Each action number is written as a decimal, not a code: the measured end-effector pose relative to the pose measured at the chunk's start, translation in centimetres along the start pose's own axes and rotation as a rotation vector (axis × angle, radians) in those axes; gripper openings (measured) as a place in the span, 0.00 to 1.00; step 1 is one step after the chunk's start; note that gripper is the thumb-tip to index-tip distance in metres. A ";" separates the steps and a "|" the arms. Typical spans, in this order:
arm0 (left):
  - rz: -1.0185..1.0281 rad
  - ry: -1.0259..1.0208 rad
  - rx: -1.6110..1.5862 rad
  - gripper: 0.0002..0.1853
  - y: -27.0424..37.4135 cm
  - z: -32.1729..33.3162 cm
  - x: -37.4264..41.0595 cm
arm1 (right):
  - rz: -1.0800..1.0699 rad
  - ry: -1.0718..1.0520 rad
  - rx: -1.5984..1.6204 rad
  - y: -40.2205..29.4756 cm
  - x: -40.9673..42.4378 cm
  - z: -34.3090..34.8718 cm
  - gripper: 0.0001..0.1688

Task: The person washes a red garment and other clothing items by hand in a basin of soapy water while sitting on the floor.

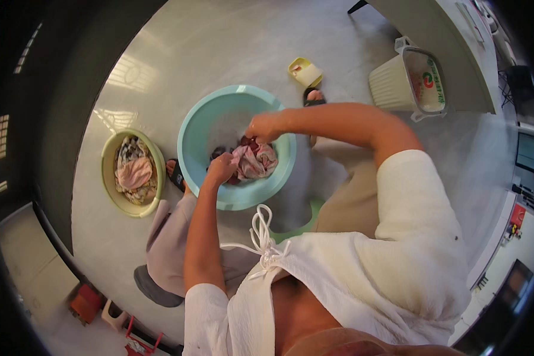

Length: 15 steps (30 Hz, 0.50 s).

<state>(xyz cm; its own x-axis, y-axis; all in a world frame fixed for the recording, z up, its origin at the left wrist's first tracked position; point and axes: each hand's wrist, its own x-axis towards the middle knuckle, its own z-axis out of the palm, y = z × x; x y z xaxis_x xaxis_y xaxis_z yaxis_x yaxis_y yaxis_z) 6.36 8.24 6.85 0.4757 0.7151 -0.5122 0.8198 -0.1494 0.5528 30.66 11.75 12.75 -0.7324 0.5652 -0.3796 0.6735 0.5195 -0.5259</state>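
A large light-blue plastic basin [189, 133] stands on the floor before me, holding water and wet cloths. Inside it lies a bunched pink patterned cloth [253, 162], with dark red and dark fabric beside it. My left hand [222, 168] grips fabric at the near left side of the bundle. Over the bundle's far side, my right hand [265, 127] is closed on dark red fabric [249, 142]; it is slightly blurred. The lower parts of the cloths are hidden in the basin.
At the left stands a yellow-green basin [104, 173] with a pink cloth [135, 172] and patterned fabric. A yellow soap dish [305, 72] with a pale bar lies beyond my right foot. A white lined waste bin [389, 84] stands at the right, by a grey panel.
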 end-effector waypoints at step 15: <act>0.189 0.073 -0.317 0.10 15.0 -3.7 18.2 | 0.596 0.569 -0.245 27.7 -7.8 8.9 0.30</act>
<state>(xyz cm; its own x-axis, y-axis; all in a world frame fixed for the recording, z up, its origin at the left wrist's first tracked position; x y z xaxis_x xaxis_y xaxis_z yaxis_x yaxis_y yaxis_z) 26.15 21.53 8.30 0.5756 0.7437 -0.3400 0.5752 -0.0726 0.8148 54.17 16.06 -5.60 -0.1321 0.9890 -0.0661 0.9803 0.1205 -0.1562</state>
